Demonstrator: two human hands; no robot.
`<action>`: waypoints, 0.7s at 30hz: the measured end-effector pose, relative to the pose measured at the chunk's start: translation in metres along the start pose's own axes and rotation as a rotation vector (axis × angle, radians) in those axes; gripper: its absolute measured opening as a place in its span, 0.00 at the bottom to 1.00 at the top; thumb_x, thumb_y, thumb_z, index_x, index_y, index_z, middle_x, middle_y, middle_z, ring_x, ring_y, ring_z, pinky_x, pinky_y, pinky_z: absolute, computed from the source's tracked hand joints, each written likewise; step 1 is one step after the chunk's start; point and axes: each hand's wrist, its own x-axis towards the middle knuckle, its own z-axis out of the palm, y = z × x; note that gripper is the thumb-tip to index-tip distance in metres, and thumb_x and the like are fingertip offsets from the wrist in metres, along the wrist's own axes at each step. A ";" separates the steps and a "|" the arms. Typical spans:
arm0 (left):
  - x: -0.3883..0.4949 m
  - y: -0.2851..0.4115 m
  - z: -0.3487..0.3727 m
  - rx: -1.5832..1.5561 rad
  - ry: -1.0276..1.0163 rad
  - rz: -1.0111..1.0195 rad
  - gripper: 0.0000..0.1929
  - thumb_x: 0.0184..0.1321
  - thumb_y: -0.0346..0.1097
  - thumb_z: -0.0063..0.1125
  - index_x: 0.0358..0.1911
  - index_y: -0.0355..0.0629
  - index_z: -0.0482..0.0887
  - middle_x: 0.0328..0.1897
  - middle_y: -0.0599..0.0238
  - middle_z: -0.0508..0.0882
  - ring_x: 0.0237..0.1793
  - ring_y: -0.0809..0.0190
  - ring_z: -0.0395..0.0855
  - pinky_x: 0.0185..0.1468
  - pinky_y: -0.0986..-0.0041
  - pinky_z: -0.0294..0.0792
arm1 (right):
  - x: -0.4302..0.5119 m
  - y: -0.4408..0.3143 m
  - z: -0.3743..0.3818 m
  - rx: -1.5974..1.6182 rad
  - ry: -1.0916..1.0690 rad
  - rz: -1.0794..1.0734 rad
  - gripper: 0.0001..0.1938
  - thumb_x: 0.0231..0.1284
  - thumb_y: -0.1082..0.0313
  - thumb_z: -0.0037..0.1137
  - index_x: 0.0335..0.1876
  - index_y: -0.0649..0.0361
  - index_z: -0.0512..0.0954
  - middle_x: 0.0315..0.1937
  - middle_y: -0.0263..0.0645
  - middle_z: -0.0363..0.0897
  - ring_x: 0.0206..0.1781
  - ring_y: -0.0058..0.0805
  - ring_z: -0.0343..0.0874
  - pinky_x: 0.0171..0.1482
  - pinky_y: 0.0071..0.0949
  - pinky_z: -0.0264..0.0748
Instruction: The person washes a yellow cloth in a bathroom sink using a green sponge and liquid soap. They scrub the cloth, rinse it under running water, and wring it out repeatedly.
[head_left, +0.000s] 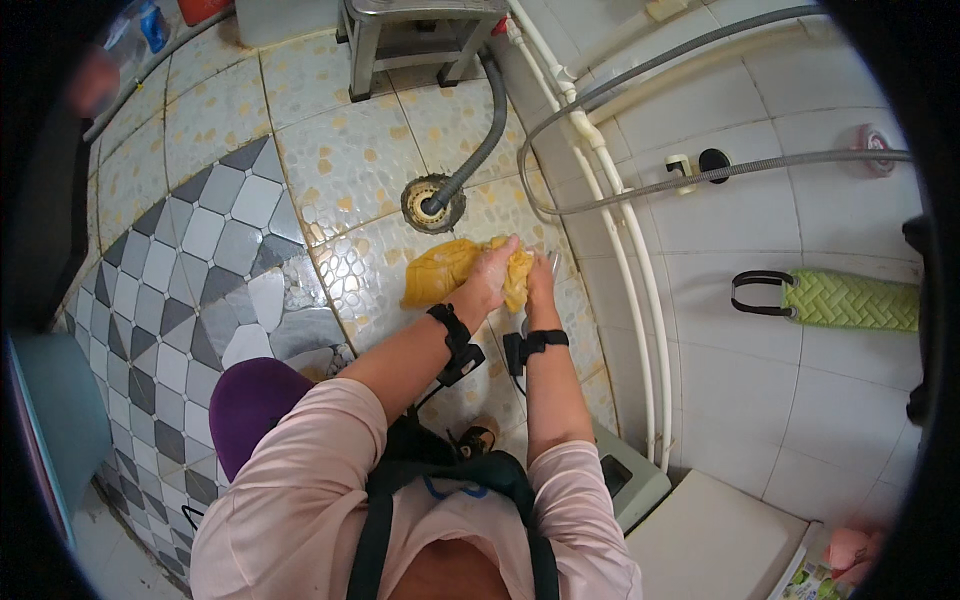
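Observation:
A wet yellow cloth (441, 274) is bunched between my two hands above the tiled floor. My left hand (491, 276) grips its middle, with whitish suds on the skin. My right hand (538, 281) closes on the bunched right end, close beside the left. The rest of the cloth spreads out to the left of my hands. A small clear, shiny edge (555, 261) shows beside my right fingers; I cannot tell what it belongs to. Each wrist wears a black strap with a small box.
A grey corrugated hose (480, 161) runs into a round floor drain (427, 210) beyond the cloth. Further back stands a metal stool (427, 45). White pipes (626, 202) follow the right wall, where a green woven bag (855, 300) hangs. A patterned mat (195, 247) lies left.

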 end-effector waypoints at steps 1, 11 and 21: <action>0.004 0.002 -0.002 -0.033 -0.051 0.009 0.19 0.60 0.51 0.49 0.40 0.40 0.75 0.35 0.62 0.80 0.35 0.57 0.78 0.41 0.64 0.72 | 0.001 0.006 -0.004 0.274 -0.082 0.174 0.20 0.63 0.51 0.43 0.51 0.59 0.70 0.44 0.38 0.76 0.44 0.33 0.76 0.47 0.29 0.72; 0.009 0.039 -0.028 -0.117 0.030 0.028 0.14 0.58 0.45 0.54 0.36 0.40 0.77 0.32 0.63 0.80 0.31 0.59 0.78 0.37 0.68 0.73 | -0.052 0.002 0.039 0.136 0.118 -0.134 0.17 0.62 0.62 0.46 0.53 0.62 0.67 0.46 0.44 0.73 0.50 0.35 0.72 0.55 0.30 0.67; -0.004 0.001 -0.023 0.255 0.159 0.427 0.09 0.58 0.40 0.53 0.30 0.41 0.77 0.27 0.70 0.77 0.25 0.67 0.73 0.29 0.73 0.66 | -0.052 -0.021 0.048 -0.720 0.306 -0.600 0.12 0.61 0.62 0.42 0.29 0.64 0.65 0.30 0.53 0.68 0.37 0.52 0.68 0.39 0.42 0.64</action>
